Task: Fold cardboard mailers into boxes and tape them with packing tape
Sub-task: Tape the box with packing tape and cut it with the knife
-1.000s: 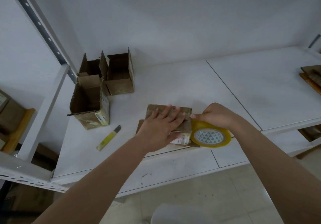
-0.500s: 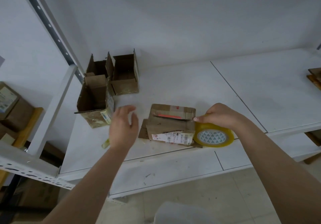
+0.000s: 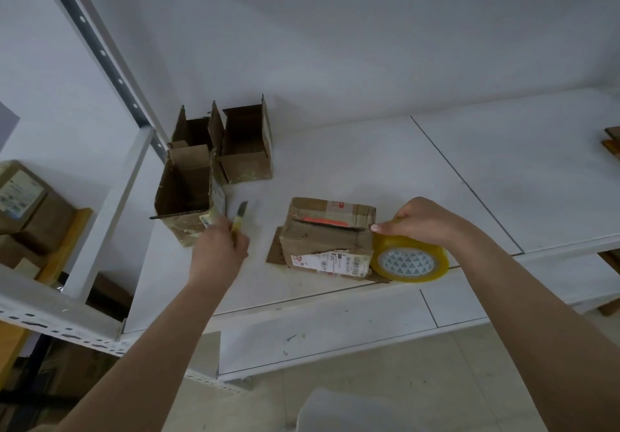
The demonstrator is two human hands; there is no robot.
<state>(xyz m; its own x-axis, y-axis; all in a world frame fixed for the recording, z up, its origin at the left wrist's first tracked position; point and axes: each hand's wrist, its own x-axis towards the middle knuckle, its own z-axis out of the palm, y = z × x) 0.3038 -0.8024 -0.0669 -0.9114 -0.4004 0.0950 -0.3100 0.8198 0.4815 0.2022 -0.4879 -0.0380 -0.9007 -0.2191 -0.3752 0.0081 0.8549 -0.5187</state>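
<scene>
White shelving (image 3: 369, 176) fills the view, a broad painted shelf board backed by a plain white wall (image 3: 335, 29), with a perforated metal upright (image 3: 100, 52) rising at the left. Near the middle of the shelf lies a closed cardboard box (image 3: 327, 235), worn and creased, with a white shipping label on its near face and an orange strip across its top. Touching the box's right end stands a roll of packing tape (image 3: 411, 260), yellowish and set on edge. The right hand (image 3: 421, 222) rests curled over the top of the roll and grips it, the thumb tip reaching to the box's upper right corner. To the left of the box, the left hand (image 3: 219, 248) has its fingers wrapped around a yellow-handled knife (image 3: 240, 218), whose blade end points toward the far side. Just left of that hand stands an open box (image 3: 186, 196), upright with its flaps raised. Behind it, toward the wall, stand two more open boxes (image 3: 246, 153) side by side. On a lower shelf at the far left sit sealed parcels (image 3: 23, 196) on a wooden board.
</scene>
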